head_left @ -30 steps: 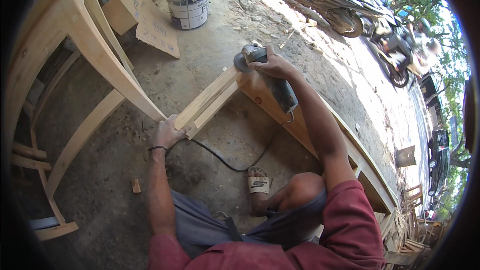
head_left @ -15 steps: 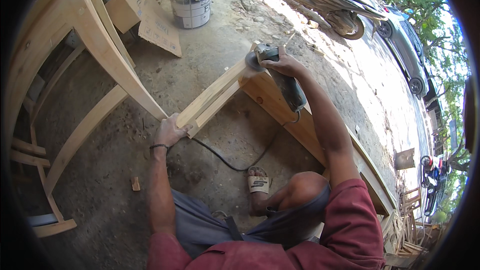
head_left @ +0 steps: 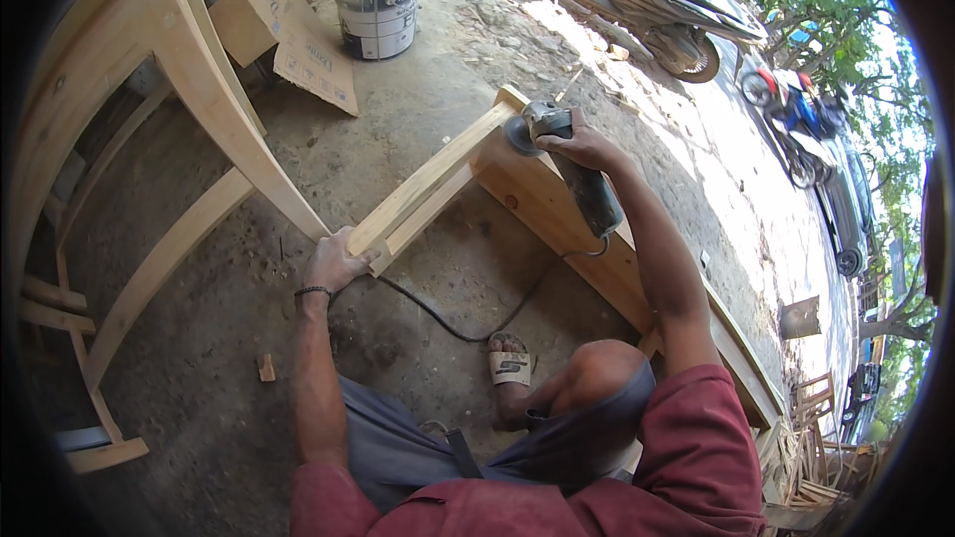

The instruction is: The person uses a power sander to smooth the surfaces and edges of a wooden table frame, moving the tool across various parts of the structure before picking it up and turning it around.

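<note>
The left hand (head_left: 335,260) is closed round the near end of the wooden frame (head_left: 428,179), probably to steady it, as the frame slants forward and right to meet a wide board (head_left: 557,207) at its far corner. The right hand (head_left: 589,147) is wrapped round the grinder (head_left: 589,197) near its head, seemingly to guide the disc (head_left: 518,135) at that corner; the cord (head_left: 426,306) hangs well apart from the disc.

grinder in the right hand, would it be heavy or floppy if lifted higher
The grinder is probably stiff and fairly heavy for its size, judging by its chunky housing. Its cord, curving loosely over the floor, would likely flop and drag.
</note>
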The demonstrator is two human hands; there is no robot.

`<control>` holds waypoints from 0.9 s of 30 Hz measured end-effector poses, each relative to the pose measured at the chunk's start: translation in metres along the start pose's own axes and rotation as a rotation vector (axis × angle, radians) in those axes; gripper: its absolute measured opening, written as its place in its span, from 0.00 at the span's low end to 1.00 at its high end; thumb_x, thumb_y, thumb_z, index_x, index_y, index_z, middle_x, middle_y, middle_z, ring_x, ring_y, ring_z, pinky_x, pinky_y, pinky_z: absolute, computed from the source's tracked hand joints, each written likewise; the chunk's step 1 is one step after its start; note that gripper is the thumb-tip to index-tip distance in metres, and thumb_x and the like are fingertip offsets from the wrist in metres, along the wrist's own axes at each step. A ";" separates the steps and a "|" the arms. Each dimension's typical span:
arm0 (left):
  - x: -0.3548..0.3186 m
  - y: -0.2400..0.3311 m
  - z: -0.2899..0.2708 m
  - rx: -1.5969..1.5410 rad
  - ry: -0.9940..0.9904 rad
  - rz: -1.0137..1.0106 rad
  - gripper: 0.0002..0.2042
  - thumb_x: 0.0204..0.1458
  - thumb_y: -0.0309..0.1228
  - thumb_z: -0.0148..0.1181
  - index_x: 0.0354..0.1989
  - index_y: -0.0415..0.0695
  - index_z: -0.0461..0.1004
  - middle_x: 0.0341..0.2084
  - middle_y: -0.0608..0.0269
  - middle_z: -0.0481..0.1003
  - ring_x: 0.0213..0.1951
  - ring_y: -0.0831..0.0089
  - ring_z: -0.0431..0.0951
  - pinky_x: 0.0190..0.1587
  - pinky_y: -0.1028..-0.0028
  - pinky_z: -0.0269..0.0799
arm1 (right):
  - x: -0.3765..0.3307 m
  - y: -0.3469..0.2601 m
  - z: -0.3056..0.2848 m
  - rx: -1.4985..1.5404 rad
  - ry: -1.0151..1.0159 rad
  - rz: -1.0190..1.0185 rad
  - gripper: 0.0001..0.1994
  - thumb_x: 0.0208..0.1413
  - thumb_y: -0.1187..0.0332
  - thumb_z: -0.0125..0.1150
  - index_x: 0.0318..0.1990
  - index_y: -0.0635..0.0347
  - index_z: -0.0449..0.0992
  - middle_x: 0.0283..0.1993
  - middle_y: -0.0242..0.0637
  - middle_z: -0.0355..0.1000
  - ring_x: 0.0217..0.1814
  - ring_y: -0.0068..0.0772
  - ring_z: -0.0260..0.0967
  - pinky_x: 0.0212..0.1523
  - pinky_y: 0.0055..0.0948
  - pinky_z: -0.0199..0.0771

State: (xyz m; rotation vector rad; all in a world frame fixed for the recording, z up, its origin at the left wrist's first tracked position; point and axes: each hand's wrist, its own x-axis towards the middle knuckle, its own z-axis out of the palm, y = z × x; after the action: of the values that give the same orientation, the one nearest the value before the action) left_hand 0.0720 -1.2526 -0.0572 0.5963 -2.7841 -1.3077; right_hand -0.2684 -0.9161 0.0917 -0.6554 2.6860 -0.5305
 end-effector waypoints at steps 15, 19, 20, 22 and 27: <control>0.000 -0.002 0.005 0.018 0.014 -0.002 0.25 0.49 0.46 0.73 0.47 0.39 0.79 0.37 0.40 0.82 0.45 0.45 0.83 0.47 0.55 0.78 | 0.042 -0.039 0.006 -0.028 -0.009 -0.048 0.53 0.44 0.35 0.71 0.68 0.63 0.56 0.60 0.65 0.72 0.65 0.60 0.72 0.64 0.46 0.70; -0.003 0.008 -0.004 0.009 0.004 -0.032 0.24 0.49 0.44 0.72 0.48 0.38 0.78 0.40 0.40 0.82 0.47 0.45 0.82 0.48 0.56 0.77 | 0.034 -0.049 0.021 -0.026 -0.052 -0.100 0.53 0.46 0.35 0.70 0.70 0.61 0.53 0.61 0.65 0.72 0.64 0.60 0.73 0.63 0.46 0.71; -0.004 0.012 -0.005 0.003 -0.010 -0.048 0.24 0.49 0.43 0.72 0.48 0.37 0.78 0.41 0.40 0.81 0.48 0.45 0.82 0.49 0.57 0.77 | 0.029 -0.052 0.026 -0.032 -0.031 -0.144 0.53 0.46 0.36 0.70 0.71 0.60 0.52 0.60 0.65 0.72 0.64 0.60 0.73 0.63 0.46 0.71; -0.005 0.011 -0.006 -0.010 -0.013 -0.057 0.25 0.48 0.42 0.72 0.49 0.37 0.77 0.43 0.40 0.81 0.49 0.45 0.82 0.50 0.57 0.76 | 0.017 -0.068 0.044 -0.031 0.010 -0.236 0.53 0.47 0.36 0.69 0.72 0.58 0.51 0.60 0.64 0.73 0.63 0.61 0.73 0.63 0.47 0.71; -0.012 -0.008 -0.004 0.014 -0.063 -0.051 0.27 0.47 0.39 0.72 0.54 0.38 0.75 0.47 0.42 0.81 0.52 0.48 0.81 0.54 0.58 0.76 | -0.024 -0.097 0.064 -0.085 -0.106 -0.189 0.51 0.49 0.38 0.68 0.71 0.59 0.52 0.56 0.65 0.74 0.60 0.65 0.74 0.60 0.50 0.74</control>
State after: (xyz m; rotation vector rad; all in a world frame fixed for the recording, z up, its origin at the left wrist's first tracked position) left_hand 0.0860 -1.2557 -0.0589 0.6412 -2.8488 -1.3410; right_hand -0.1867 -1.0020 0.0826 -0.9401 2.5735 -0.4174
